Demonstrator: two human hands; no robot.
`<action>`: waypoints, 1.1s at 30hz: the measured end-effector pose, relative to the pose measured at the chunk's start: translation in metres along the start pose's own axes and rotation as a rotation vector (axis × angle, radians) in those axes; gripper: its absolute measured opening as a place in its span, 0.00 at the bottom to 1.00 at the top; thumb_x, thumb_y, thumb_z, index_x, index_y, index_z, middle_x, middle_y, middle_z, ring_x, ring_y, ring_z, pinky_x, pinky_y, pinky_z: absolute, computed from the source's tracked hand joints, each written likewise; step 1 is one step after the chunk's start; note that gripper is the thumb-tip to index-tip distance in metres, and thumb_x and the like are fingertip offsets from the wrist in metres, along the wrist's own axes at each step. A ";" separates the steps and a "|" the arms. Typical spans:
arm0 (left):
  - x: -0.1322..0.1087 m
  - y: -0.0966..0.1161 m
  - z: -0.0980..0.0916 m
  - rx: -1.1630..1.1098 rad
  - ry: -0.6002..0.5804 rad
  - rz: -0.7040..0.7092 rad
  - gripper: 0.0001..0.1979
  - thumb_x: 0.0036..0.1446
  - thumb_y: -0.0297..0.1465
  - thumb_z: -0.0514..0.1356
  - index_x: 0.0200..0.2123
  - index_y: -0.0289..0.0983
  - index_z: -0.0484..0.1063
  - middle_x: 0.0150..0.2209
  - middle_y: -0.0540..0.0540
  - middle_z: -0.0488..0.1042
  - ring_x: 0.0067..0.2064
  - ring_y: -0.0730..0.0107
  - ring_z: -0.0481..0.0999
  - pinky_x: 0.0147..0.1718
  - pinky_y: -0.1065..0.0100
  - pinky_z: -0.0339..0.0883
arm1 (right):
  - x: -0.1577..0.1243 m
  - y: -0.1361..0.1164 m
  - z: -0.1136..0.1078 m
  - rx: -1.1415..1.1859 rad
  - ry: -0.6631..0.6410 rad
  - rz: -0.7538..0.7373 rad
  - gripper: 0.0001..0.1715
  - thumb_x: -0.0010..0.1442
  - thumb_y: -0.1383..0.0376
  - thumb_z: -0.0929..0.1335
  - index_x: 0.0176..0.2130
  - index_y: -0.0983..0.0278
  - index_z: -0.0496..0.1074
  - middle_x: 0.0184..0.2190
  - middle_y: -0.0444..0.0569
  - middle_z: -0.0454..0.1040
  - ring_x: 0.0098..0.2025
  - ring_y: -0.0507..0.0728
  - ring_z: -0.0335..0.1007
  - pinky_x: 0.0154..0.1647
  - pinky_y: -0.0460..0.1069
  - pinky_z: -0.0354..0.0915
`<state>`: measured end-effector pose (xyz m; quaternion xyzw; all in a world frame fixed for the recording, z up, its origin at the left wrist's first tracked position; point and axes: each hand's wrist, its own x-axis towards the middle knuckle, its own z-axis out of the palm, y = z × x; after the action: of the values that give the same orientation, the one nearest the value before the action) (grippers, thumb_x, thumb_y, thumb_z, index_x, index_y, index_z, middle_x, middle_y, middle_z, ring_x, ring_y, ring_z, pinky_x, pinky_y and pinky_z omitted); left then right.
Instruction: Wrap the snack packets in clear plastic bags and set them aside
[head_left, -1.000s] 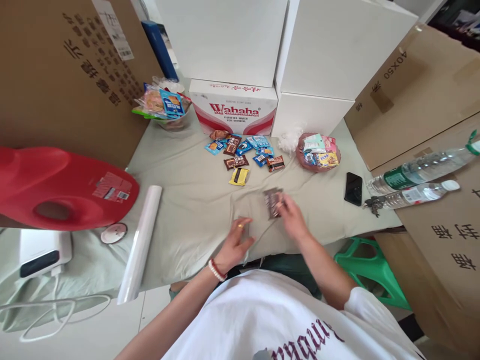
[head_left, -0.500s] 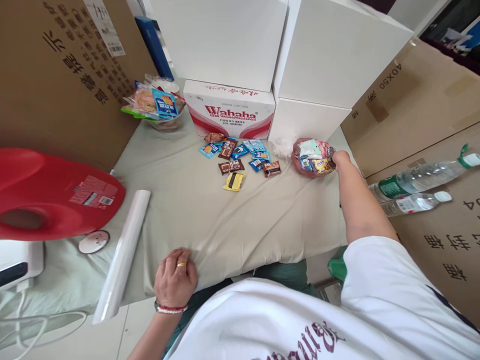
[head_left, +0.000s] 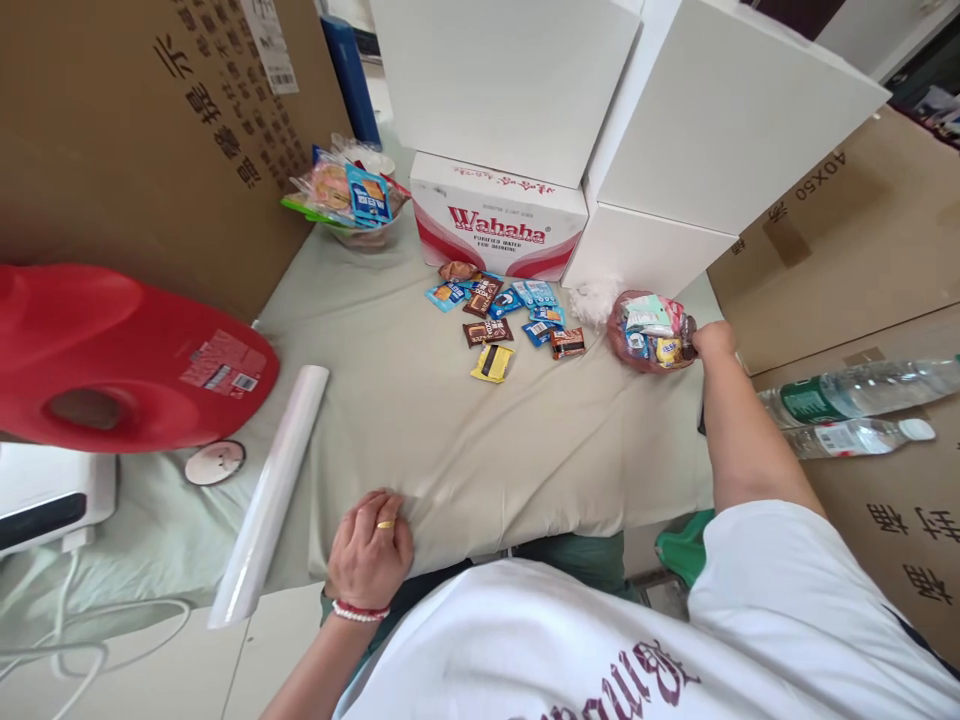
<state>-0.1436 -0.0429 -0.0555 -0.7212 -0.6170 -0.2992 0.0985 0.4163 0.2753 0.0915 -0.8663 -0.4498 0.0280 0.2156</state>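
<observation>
My right hand (head_left: 712, 340) reaches out to the right rim of a pink bowl (head_left: 626, 350) heaped with small snack packets. Its fingers are closed round a dark snack packet (head_left: 687, 333) at the bowl's edge. Near the table's front edge my left hand (head_left: 370, 550) lies on the pale green cloth (head_left: 420, 420), knuckles up and fingers curled into the fabric. A loose spread of snack packets (head_left: 502, 310), blue, brown and one yellow, lies on the cloth left of the bowl.
A Wahaha carton (head_left: 502, 215) and white boxes (head_left: 720, 130) stand at the back. A second snack bowl (head_left: 349, 195) sits back left. At left are a red container (head_left: 135, 350) and a white roll (head_left: 274, 490). Two water bottles (head_left: 855, 385) lie right, above a green stool (head_left: 679, 545).
My right hand carried the dark packet from the middle of the cloth out to the pink bowl. My left hand drew back to the front edge and curled up.
</observation>
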 end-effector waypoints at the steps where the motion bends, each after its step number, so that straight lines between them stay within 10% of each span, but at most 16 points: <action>1: 0.000 0.000 0.000 0.001 0.003 0.004 0.16 0.58 0.22 0.60 0.49 0.40 0.73 0.45 0.40 0.79 0.51 0.53 0.79 0.51 0.56 0.72 | 0.000 0.000 -0.001 -0.055 0.013 0.051 0.22 0.56 0.76 0.71 0.18 0.62 0.62 0.37 0.73 0.75 0.48 0.60 0.73 0.42 0.56 0.60; 9: 0.002 0.001 -0.001 0.032 0.028 0.027 0.16 0.57 0.21 0.60 0.48 0.38 0.73 0.43 0.40 0.79 0.50 0.54 0.79 0.49 0.59 0.72 | 0.005 -0.020 -0.021 -0.257 0.096 0.089 0.11 0.61 0.78 0.66 0.31 0.72 0.77 0.47 0.80 0.74 0.54 0.62 0.70 0.45 0.59 0.56; 15: 0.004 0.002 -0.001 0.071 0.053 0.049 0.14 0.57 0.21 0.60 0.47 0.37 0.73 0.42 0.41 0.79 0.49 0.55 0.80 0.48 0.60 0.72 | -0.006 -0.091 0.019 -0.101 -0.087 -0.499 0.30 0.63 0.66 0.70 0.63 0.68 0.73 0.58 0.64 0.73 0.51 0.61 0.69 0.53 0.53 0.61; 20: 0.005 0.003 -0.003 0.076 0.054 0.059 0.14 0.58 0.20 0.60 0.46 0.36 0.73 0.42 0.40 0.79 0.48 0.54 0.79 0.48 0.59 0.73 | -0.046 -0.136 0.060 -0.143 -0.120 -0.530 0.18 0.68 0.67 0.64 0.52 0.65 0.79 0.54 0.59 0.76 0.49 0.63 0.72 0.52 0.54 0.63; 25: 0.003 0.002 0.000 0.041 0.056 0.038 0.14 0.58 0.21 0.59 0.47 0.37 0.74 0.42 0.40 0.79 0.49 0.54 0.79 0.48 0.59 0.72 | -0.110 -0.135 0.035 0.210 0.163 -0.646 0.20 0.73 0.60 0.59 0.52 0.63 0.76 0.49 0.57 0.78 0.52 0.63 0.72 0.55 0.55 0.65; 29: -0.003 -0.001 0.003 -0.050 0.037 -0.022 0.12 0.59 0.22 0.59 0.45 0.38 0.75 0.42 0.40 0.79 0.50 0.54 0.79 0.50 0.58 0.72 | -0.165 -0.095 0.017 0.786 0.096 -0.426 0.15 0.66 0.55 0.67 0.45 0.62 0.76 0.41 0.50 0.78 0.44 0.59 0.75 0.48 0.54 0.70; 33: 0.001 0.003 -0.004 -0.294 0.003 -0.248 0.06 0.63 0.29 0.59 0.42 0.40 0.75 0.43 0.40 0.79 0.48 0.56 0.79 0.49 0.57 0.71 | -0.217 -0.040 0.040 1.321 -0.233 0.145 0.12 0.46 0.67 0.74 0.35 0.62 0.74 0.32 0.44 0.77 0.32 0.54 0.73 0.31 0.48 0.70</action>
<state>-0.1422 -0.0446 -0.0514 -0.6458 -0.6507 -0.3970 -0.0443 0.2473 0.1374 0.0399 -0.5718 -0.2994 0.4047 0.6478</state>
